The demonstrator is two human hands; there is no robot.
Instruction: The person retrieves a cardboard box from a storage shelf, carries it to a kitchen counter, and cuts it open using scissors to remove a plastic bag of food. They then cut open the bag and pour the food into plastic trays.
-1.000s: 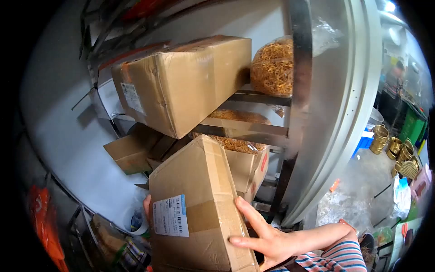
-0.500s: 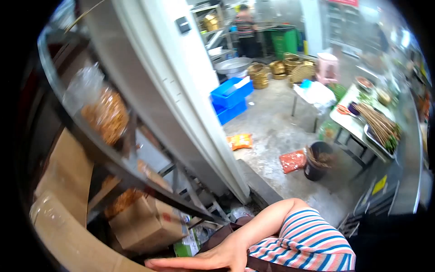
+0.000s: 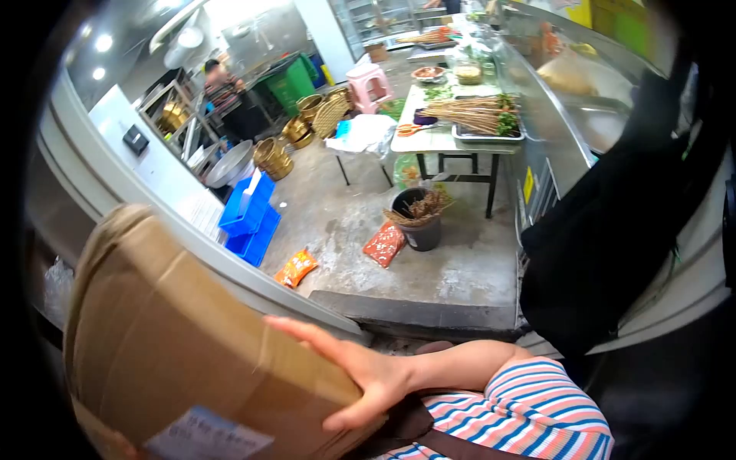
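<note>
A large brown cardboard box (image 3: pixel 176 322) fills the lower left of the head view, tilted, with a printed white label (image 3: pixel 207 435) low on its near face. My right hand (image 3: pixel 368 379) grips the box's right end, its thumb on the near face and its fingers over the upper edge. Of my left hand (image 3: pixel 119 443) only a small blurred bit shows at the box's lower left edge, against the cardboard; the rest is hidden. The flaps and contents of the box cannot be seen.
A raised dark sill (image 3: pixel 414 310) crosses the doorway ahead. Beyond it lie an orange bag (image 3: pixel 296 268), a red bag (image 3: pixel 383 244) and a black bucket (image 3: pixel 422 234). Blue crates (image 3: pixel 251 222) stand left, a table (image 3: pixel 418 142) with skewers right. A person (image 3: pixel 222 92) stands far back.
The cardboard box has come up in front of me, and my right hand is now on its end. My view has turned from the shelf towards the doorway.
</note>
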